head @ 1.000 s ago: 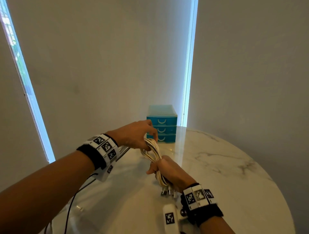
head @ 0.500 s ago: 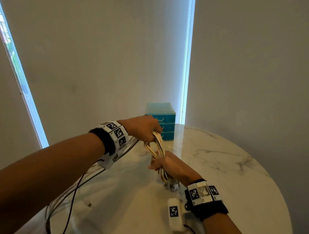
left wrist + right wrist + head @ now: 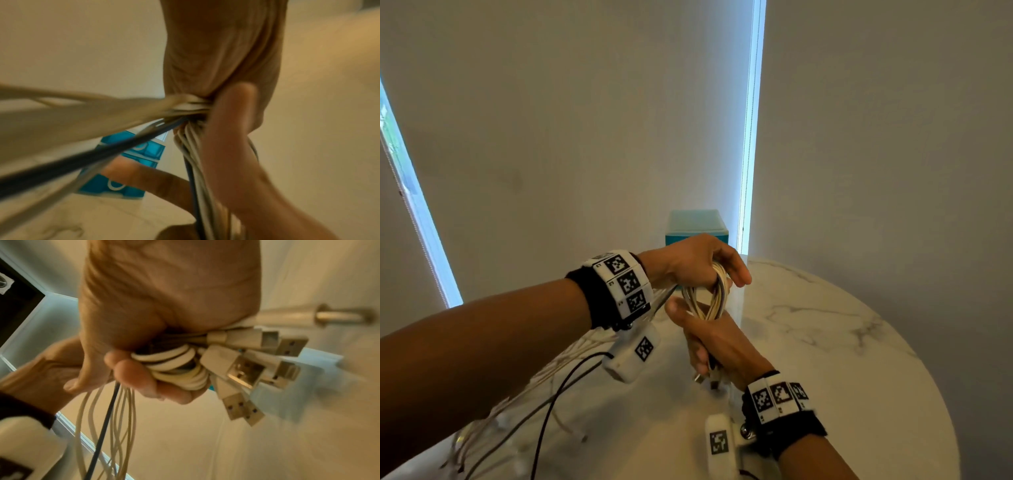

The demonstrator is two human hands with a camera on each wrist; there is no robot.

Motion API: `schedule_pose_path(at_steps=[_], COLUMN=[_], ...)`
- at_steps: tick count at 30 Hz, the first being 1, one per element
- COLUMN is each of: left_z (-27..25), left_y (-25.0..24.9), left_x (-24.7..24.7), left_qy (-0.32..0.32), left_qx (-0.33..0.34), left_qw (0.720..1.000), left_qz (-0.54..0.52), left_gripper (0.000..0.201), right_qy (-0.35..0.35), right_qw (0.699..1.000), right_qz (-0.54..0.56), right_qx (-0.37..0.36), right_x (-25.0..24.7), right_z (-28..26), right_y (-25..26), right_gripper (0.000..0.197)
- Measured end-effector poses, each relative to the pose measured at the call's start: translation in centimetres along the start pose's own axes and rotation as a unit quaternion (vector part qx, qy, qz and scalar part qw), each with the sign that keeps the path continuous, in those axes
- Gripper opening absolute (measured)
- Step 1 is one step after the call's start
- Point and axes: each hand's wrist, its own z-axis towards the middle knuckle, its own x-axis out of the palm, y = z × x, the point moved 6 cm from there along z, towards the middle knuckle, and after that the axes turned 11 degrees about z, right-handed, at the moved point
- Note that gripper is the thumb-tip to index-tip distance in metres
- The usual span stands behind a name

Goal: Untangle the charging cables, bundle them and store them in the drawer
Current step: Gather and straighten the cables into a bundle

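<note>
Both hands hold one bundle of white charging cables (image 3: 711, 298) above the marble table (image 3: 825, 342). My left hand (image 3: 717, 274) curls over the top of the loop, and the cables (image 3: 191, 146) run between thumb and fingers. Below it, my right hand (image 3: 710, 346) grips the folded lower part, where coiled cables (image 3: 180, 368) and several USB plugs (image 3: 246, 368) stick out of the fist. One black cable (image 3: 107, 418) runs with the white ones. The teal drawer unit (image 3: 697, 224) stands behind my left hand, its drawers (image 3: 141, 151) closed.
Loose cable tails (image 3: 530, 390), white and one black (image 3: 558, 387), trail from my left hand across the table's left side towards its near edge. Wrist cameras hang under both wrists. A grey wall and bright window slits stand behind the table.
My left hand has swung right and forward with the cable loop, now covering the drawer unit's front. The loop has opened wider, and my right hand keeps its grip on the lower bundle.
</note>
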Motion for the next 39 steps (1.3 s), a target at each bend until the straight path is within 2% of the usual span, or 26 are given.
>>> schedule_pose_path(at_steps=[3, 6, 8, 14, 19, 22, 24, 26, 28, 30, 33, 35, 37, 38, 39], left_z=[0.3, 0.3, 0.1, 0.1, 0.2, -0.1, -0.4, -0.6, -0.7, -0.8, -1.1, -1.2, -1.1, -0.9, -0.7], left_y=[-1.0, -1.7, -2.1, -3.7, -4.8, -5.2, -5.3, -5.2, -5.5, -5.9, -6.5, -7.3, -7.8, -7.9, -8.0], left_x=[0.7, 1.0, 1.2, 1.6, 1.7, 1.5, 1.3, 0.5, -0.5, -0.7, 1.0, 1.6, 1.8, 1.7, 1.4], left_qy=[-0.010, -0.019, -0.025, -0.036, -0.049, -0.057, -0.044, -0.039, -0.064, -0.064, -0.001, 0.008, 0.001, -0.011, -0.037], left_qx=[-0.009, -0.018, -0.017, -0.004, 0.018, 0.069, 0.113, 0.136, 0.149, 0.154, 0.160, 0.184, 0.199, 0.200, 0.203], left_qw=[1.000, 1.000, 0.999, 0.999, 0.998, 0.989, 0.971, 0.935, 0.898, 0.854, 0.765, 0.727, 0.724, 0.738, 0.764], left_qz=[-0.011, -0.013, -0.016, 0.004, 0.041, 0.116, 0.208, 0.325, 0.408, 0.493, 0.624, 0.662, 0.660, 0.644, 0.611], left_gripper=[0.040, 0.039, 0.038, 0.039, 0.039, 0.048, 0.050, 0.042, 0.029, 0.021, 0.026, 0.025, 0.024, 0.022, 0.017], right_qy=[-0.027, -0.029, -0.029, -0.124, -0.126, -0.162, -0.194, -0.204, -0.199, -0.183, -0.147, -0.136, -0.141, -0.145, -0.153], right_qw=[0.999, 0.998, 0.996, 0.990, 0.988, 0.985, 0.979, 0.977, 0.976, 0.979, 0.983, 0.983, 0.982, 0.983, 0.982], right_qz=[0.032, 0.050, 0.068, 0.037, 0.020, -0.040, -0.062, -0.036, -0.030, -0.051, -0.106, -0.125, -0.121, -0.110, -0.096], right_qx=[-0.013, -0.032, -0.042, -0.053, -0.089, -0.037, -0.010, -0.054, -0.079, -0.075, -0.031, -0.008, -0.014, -0.031, -0.053], right_x=[0.4, 0.7, 0.8, -0.3, -0.8, -1.0, -1.6, -2.0, -2.0, -2.0, -1.8, -1.9, -2.1, -2.3, -2.5], right_z=[0.3, 0.1, -0.1, -0.5, -1.1, 0.0, 0.3, -0.1, -0.7, -0.6, -0.1, -0.1, -0.2, -0.3, -0.3], right_y=[-0.3, -0.4, -0.2, 0.3, 1.3, 0.6, 0.2, 0.7, 1.5, 1.5, 0.8, 0.5, 0.8, 1.1, 1.4], right_gripper=[0.054, 0.067, 0.068, 0.042, 0.034, 0.035, 0.035, 0.033, 0.032, 0.031, 0.032, 0.037, 0.036, 0.033, 0.031])
